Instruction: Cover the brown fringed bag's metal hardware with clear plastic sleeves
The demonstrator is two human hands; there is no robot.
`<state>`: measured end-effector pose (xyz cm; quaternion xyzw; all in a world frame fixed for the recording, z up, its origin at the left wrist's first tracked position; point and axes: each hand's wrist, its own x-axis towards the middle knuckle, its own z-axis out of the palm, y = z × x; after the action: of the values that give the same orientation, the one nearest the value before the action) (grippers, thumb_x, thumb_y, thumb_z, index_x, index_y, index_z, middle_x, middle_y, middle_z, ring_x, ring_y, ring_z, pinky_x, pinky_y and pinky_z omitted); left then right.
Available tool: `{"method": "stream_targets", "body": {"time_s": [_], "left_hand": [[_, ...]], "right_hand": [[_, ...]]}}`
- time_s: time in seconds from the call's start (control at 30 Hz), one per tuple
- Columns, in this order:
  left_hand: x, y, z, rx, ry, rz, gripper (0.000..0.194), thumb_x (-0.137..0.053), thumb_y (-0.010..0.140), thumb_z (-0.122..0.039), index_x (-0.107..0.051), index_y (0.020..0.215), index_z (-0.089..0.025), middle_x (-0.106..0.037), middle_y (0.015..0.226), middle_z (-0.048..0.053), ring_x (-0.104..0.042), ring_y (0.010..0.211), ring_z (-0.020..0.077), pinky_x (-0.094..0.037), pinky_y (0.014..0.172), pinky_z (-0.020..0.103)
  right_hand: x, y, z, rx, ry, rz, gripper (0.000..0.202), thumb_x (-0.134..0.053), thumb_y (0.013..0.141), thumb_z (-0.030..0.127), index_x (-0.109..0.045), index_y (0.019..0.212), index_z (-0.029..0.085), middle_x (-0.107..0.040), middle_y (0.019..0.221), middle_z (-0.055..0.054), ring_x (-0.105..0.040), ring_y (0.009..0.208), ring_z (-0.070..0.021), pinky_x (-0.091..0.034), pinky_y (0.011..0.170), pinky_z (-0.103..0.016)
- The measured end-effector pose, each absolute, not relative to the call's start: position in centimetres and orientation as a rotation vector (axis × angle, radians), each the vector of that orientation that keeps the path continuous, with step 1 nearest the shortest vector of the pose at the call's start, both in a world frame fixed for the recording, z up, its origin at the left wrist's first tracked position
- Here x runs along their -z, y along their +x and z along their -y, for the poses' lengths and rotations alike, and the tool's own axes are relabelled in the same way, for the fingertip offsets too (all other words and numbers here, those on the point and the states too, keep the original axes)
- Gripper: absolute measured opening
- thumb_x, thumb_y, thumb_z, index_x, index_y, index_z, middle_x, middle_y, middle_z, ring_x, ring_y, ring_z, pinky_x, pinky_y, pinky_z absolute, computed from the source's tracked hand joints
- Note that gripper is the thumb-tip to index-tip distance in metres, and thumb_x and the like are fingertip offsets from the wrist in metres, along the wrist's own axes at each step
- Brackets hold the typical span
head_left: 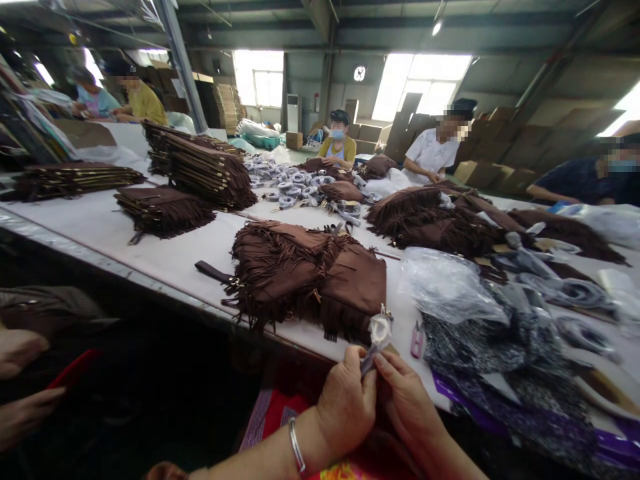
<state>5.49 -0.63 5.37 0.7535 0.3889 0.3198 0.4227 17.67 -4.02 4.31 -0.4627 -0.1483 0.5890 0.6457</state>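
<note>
My left hand (349,393), with a silver bangle at its wrist, has its fingers closed around the lower part of a pale-wrapped strap end (380,331). My right hand (407,390) pinches the same piece from the other side, thumb and fingers together. The piece stands up from my fingers at the table edge, in front of a brown fringed bag (353,280). That bag lies against another brown fringed bag (275,267) with a dark wrist strap. To the right of my hands lies a pair of small pink thread snips (417,340).
Stacks of brown bags (200,163) stand at the left. Rolled wrapped straps (295,183) cover the middle. Clear plastic (450,283), a black-and-white patterned heap (490,347) and a tape roll (605,383) lie at the right. Co-workers sit or stand around the table; another person's hands (25,400) are at lower left.
</note>
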Motion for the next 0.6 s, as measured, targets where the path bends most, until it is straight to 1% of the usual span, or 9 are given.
{"method": "stream_targets", "body": {"time_s": [0.07,0.1,0.27,0.33,0.37,0.4,0.47,0.53,0.6], "left_hand": [[-5.0,5.5,0.9,-0.899,1.927,-0.979,0.036,-0.046,0.09,-0.021,-0.045,0.126,-0.015,-0.067,0.102,0.013,-0.065,0.091,0.0236,-0.05,0.083,0.035],[-4.8,5.5,0.9,-0.942,1.96,-0.964,0.038,-0.046,0.09,-0.019,-0.045,0.128,-0.015,-0.067,0.106,0.013,-0.064,0.096,0.0234,-0.05,0.087,0.036],[-4.6,5.2,0.8,-1.089,1.997,-0.903,0.028,-0.044,0.092,-0.018,-0.058,0.116,-0.019,-0.067,0.105,0.01,-0.063,0.098,0.0202,-0.048,0.093,0.034],[-4.8,5.1,0.8,-1.059,1.874,-0.92,0.022,-0.047,0.092,-0.022,-0.061,0.108,-0.018,-0.068,0.099,0.009,-0.063,0.092,0.0194,-0.05,0.087,0.032],[-4.9,5.2,0.8,-0.993,1.77,-0.928,0.018,-0.048,0.092,-0.026,-0.063,0.1,-0.017,-0.068,0.09,0.008,-0.064,0.082,0.0181,-0.051,0.078,0.03],[-5.0,5.3,0.9,-0.897,1.647,-0.927,0.021,-0.048,0.093,-0.032,-0.062,0.091,-0.016,-0.066,0.078,0.005,-0.061,0.07,0.0161,-0.05,0.067,0.027],[-4.9,5.7,1.2,-0.696,1.436,-0.865,0.032,-0.046,0.093,-0.042,-0.059,0.08,-0.015,-0.057,0.06,0.0,-0.05,0.052,0.0117,-0.041,0.049,0.023],[-4.6,6.2,1.6,-0.561,1.383,-0.75,0.034,-0.048,0.091,-0.043,-0.059,0.079,-0.014,-0.057,0.06,0.0,-0.047,0.051,0.0105,-0.037,0.049,0.022],[-4.2,6.4,2.0,-0.485,1.432,-0.67,0.028,-0.052,0.089,-0.037,-0.063,0.081,-0.013,-0.063,0.071,0.003,-0.052,0.06,0.0124,-0.04,0.055,0.023]], "right_hand": [[-4.3,17.7,4.2,-1.353,-1.053,0.345,0.025,-0.082,0.069,0.033,-0.073,0.086,0.017,-0.072,0.08,-0.005,-0.066,0.075,-0.0199,-0.053,0.069,-0.029],[-4.3,17.7,4.2,-1.348,-1.057,0.353,0.025,-0.082,0.069,0.034,-0.073,0.086,0.017,-0.072,0.08,-0.005,-0.066,0.075,-0.0197,-0.053,0.069,-0.029],[-4.0,17.8,4.2,-1.248,-1.198,0.512,0.026,-0.079,0.073,0.039,-0.074,0.087,0.017,-0.071,0.077,-0.004,-0.063,0.075,-0.0195,-0.05,0.068,-0.029],[-3.8,17.8,4.1,-1.218,-1.218,0.571,0.025,-0.078,0.073,0.039,-0.073,0.084,0.017,-0.069,0.074,-0.003,-0.061,0.072,-0.0187,-0.049,0.064,-0.028],[-3.7,17.8,4.1,-1.224,-1.209,0.575,0.025,-0.078,0.073,0.04,-0.073,0.083,0.017,-0.067,0.071,-0.002,-0.059,0.066,-0.017,-0.048,0.059,-0.027],[-3.6,17.8,4.1,-1.24,-1.196,0.563,0.025,-0.077,0.074,0.041,-0.071,0.082,0.017,-0.064,0.066,0.0,-0.055,0.057,-0.0145,-0.045,0.053,-0.025],[-3.7,17.8,4.2,-1.286,-1.171,0.522,0.027,-0.077,0.074,0.041,-0.07,0.083,0.017,-0.06,0.06,0.003,-0.049,0.048,-0.0101,-0.04,0.046,-0.022],[-4.0,17.9,4.3,-1.331,-1.138,0.464,0.03,-0.078,0.073,0.041,-0.069,0.089,0.016,-0.063,0.065,0.001,-0.054,0.053,-0.0101,-0.042,0.049,-0.02],[-4.6,18.3,4.3,-1.377,-1.09,0.413,0.035,-0.076,0.075,0.043,-0.067,0.094,0.016,-0.067,0.077,-0.003,-0.061,0.068,-0.0137,-0.047,0.058,-0.021]]}}
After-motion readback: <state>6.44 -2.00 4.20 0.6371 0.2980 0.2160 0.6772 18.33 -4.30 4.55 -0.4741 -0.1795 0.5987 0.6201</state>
